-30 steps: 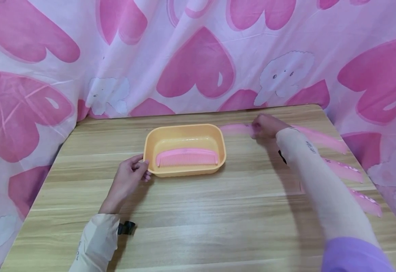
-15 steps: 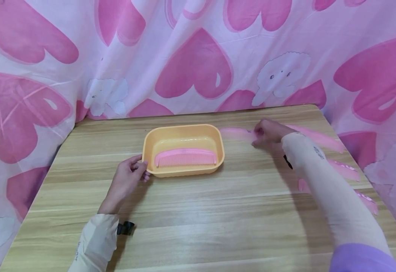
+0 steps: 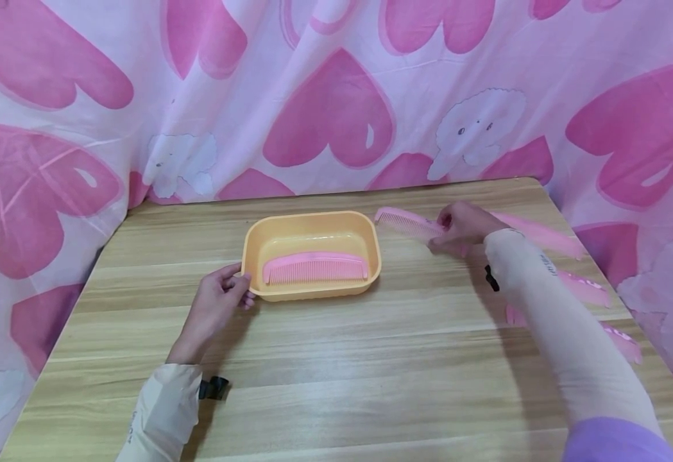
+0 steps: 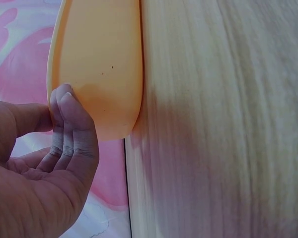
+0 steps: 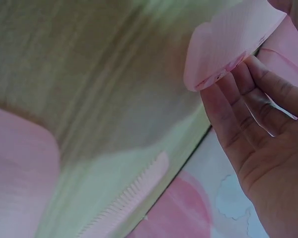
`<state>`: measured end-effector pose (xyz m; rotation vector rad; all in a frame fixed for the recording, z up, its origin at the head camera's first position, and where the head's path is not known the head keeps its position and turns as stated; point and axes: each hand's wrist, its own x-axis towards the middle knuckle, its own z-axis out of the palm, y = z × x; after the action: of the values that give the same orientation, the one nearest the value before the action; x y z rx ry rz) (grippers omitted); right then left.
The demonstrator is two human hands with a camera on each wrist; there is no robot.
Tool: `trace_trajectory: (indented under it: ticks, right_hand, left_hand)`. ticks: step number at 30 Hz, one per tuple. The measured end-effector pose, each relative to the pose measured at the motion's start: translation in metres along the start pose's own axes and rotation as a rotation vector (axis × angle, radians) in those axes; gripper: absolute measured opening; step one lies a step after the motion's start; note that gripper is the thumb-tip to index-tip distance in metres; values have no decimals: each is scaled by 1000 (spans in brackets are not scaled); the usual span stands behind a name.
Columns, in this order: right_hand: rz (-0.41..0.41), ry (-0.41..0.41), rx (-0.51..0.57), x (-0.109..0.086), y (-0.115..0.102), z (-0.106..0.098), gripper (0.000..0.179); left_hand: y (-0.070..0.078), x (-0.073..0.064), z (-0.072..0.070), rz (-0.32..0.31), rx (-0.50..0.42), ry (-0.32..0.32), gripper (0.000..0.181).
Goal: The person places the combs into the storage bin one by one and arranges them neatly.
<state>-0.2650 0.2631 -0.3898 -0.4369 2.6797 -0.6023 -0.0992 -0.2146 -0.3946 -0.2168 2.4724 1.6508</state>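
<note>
A pink comb (image 3: 315,262) lies inside the yellow plastic basin (image 3: 313,224), teeth toward the near side. My left hand (image 3: 213,308) pinches the basin's left rim between thumb and fingers; the left wrist view shows the basin's end wall (image 4: 104,74) at the fingertips. To the right of the basin, my right hand (image 3: 464,224) grips another pink comb (image 3: 405,221) by its right end. That comb slants down to the right, its teeth facing downward. In the right wrist view the fingers hold the held comb (image 5: 233,44) along its edge.
More pink combs lie along the right side of the wooden table (image 3: 324,372): a far comb (image 3: 544,235), a middle comb (image 3: 587,290) and a near comb (image 3: 621,343). The right forearm partly covers them. A heart-patterned pink curtain (image 3: 336,109) hangs behind the table.
The held comb has turned from roughly level to slanting, its left end higher and its teeth clearer. My right hand has shifted slightly right. The left hand and basin stay put.
</note>
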Motion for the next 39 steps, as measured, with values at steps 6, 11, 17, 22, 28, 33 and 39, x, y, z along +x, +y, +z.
trace_trajectory:
  ticks: [6, 11, 17, 22, 28, 33, 39]
  right_hand:
    - [-46, 80, 18, -1, -8, -11, 48]
    - [-114, 142, -30, -1, -26, -20, 35]
    - [-191, 178, -102, 1, -58, -27, 37]
    - [-220, 151, -106, 2, -86, -27, 44]
    - [-289, 136, -144, 2, -118, -21, 51]
    - [-355, 99, -171, 4, -140, -9, 51]
    - [-361, 26, -215, 9, -156, 9, 56]
  left_hand:
    - [0, 0, 0, -16, -12, 0, 48]
    - [2, 0, 2, 8, 0, 5, 45]
    - [6, 0, 8, 46, -28, -7, 42]
    - [8, 2, 14, 41, -21, -18, 42]
    - [10, 5, 21, 54, -21, -25, 42]
    - [11, 8, 26, 58, -34, -33, 42]
    - [12, 10, 30, 73, -40, -46, 41]
